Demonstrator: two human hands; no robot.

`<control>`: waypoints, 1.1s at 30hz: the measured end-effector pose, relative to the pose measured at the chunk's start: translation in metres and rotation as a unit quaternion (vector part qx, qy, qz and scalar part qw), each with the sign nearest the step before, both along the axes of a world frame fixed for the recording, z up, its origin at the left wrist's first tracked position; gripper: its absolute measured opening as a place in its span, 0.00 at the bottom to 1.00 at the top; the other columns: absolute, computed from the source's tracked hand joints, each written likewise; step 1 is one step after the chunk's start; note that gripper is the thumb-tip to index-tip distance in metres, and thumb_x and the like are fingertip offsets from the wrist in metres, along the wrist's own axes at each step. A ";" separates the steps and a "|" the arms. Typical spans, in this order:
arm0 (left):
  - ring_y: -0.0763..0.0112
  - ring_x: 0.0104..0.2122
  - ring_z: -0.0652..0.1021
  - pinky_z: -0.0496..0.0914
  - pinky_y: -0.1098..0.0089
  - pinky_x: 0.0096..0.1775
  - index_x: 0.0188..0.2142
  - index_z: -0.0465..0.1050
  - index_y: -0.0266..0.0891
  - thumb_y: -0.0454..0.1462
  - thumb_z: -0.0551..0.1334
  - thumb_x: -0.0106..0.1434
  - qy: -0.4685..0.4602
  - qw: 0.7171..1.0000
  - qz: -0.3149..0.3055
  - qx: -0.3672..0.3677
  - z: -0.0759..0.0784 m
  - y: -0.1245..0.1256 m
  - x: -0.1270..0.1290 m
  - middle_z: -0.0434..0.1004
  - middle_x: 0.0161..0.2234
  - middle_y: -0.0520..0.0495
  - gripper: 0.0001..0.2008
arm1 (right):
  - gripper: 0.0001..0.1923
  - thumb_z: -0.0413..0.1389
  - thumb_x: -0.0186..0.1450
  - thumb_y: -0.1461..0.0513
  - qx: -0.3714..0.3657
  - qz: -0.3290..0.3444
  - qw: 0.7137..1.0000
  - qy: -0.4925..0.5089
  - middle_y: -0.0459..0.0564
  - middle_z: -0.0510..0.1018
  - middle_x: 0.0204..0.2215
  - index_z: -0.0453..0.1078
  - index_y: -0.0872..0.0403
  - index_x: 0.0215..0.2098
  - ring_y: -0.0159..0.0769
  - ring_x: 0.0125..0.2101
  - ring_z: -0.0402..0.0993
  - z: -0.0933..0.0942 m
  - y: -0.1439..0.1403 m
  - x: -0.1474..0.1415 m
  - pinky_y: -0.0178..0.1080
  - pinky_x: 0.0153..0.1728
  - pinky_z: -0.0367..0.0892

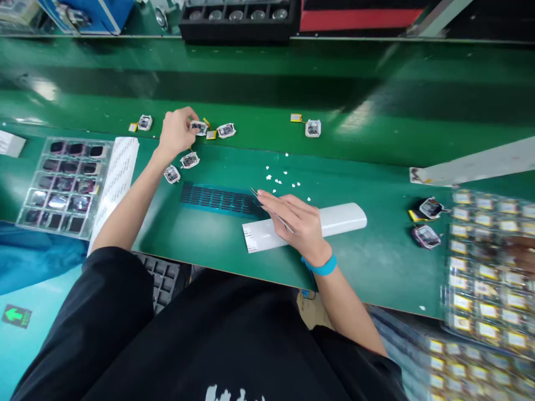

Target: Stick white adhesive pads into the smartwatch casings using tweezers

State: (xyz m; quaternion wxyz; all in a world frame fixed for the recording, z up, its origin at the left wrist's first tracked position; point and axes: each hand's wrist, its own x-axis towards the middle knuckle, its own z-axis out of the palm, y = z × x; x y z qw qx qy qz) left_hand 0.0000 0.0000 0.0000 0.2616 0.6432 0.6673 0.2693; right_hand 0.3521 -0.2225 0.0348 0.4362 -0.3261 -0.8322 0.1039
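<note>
My left hand (178, 131) reaches to the back of the bench, its fingers closed on a small white watch case (199, 128) with electronics inside. Right beside it lies another open white case (226, 131) with a yellow-edged battery (211, 135). Two more cases (190, 160) rest near my left wrist. My right hand (295, 220), with a blue band at the wrist, grips metal tweezers (281, 218) pointing up and left. Under that hand is a curled white backing sheet (343, 218). The tweezers' tips are near a dark strip of die-cut adhesive pieces (221, 200).
At left are a clear tray (62, 186) of dark watch parts and a printed paper strip (117, 178). Small white scraps (278, 181) lie mid-bench. More cases (312, 128) sit farther off. At right, another person's hand (522, 253) is over a battery tray (487, 273).
</note>
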 end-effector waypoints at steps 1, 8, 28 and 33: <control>0.71 0.36 0.65 0.64 0.60 0.55 0.35 0.70 0.43 0.36 0.76 0.57 -0.011 1.000 0.001 -0.005 0.004 0.003 0.000 0.66 0.27 0.57 0.15 | 0.35 0.57 0.72 0.75 0.000 -0.002 1.000 -0.002 0.46 0.81 0.58 0.63 0.43 0.72 0.36 0.44 0.85 0.000 0.000 0.000 0.42 0.42 0.83; 0.76 0.37 0.76 0.75 0.65 0.48 0.41 0.66 0.42 0.45 0.66 0.74 -0.331 0.942 0.030 0.048 0.041 -0.029 0.036 0.77 0.34 0.56 0.12 | 0.19 0.58 0.73 0.72 -0.012 -0.026 0.998 0.055 0.48 0.84 0.53 0.73 0.47 0.58 0.38 0.45 0.83 0.005 0.000 -0.006 0.42 0.43 0.81; 0.77 0.19 0.69 0.62 0.75 0.23 0.51 0.71 0.38 0.39 0.56 0.77 -0.244 0.935 -0.257 -0.012 0.077 -0.212 0.151 0.67 0.21 0.59 0.10 | 0.14 0.65 0.70 0.68 0.008 -0.135 0.987 0.082 0.43 0.84 0.34 0.78 0.47 0.51 0.29 0.26 0.78 0.009 -0.009 -0.013 0.32 0.25 0.71; 0.78 0.19 0.70 0.65 0.75 0.24 0.51 0.72 0.37 0.36 0.56 0.76 -0.162 0.950 -0.266 0.035 0.078 -0.216 0.151 0.72 0.24 0.57 0.09 | 0.11 0.62 0.71 0.70 0.037 -0.133 0.990 0.029 0.43 0.84 0.32 0.76 0.50 0.47 0.28 0.26 0.78 0.009 -0.010 -0.014 0.32 0.24 0.69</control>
